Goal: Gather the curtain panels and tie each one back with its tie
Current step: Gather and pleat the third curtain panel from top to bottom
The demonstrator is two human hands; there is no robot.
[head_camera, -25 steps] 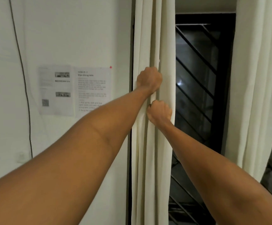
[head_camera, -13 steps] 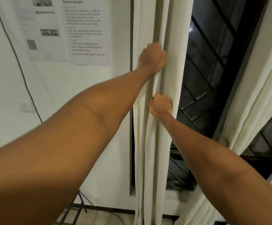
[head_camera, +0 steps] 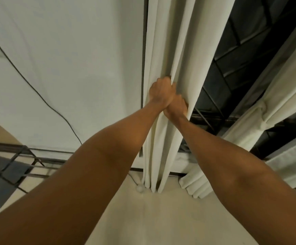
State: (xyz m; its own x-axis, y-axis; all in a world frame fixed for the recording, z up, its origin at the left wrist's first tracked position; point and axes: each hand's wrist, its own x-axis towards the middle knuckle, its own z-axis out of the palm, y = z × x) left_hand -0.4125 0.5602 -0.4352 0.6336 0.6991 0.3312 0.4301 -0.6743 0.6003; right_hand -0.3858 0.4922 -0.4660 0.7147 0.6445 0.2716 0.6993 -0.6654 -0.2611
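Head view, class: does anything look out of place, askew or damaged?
Only minor things: a pale ball lies on the floor by the hem of the gathered curtain, and a black cable slants across the wall.

Plain cream curtain panels (head_camera: 170, 50) hang beside a white wall (head_camera: 73, 50), black cable (head_camera: 42, 101) and dark window grille (head_camera: 232, 59).

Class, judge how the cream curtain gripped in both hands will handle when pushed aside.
Probably floppy: the curtain hangs in soft folds and bunches where the left hand and right hand grip it. Likely spreads loose if released, as nothing binds it.
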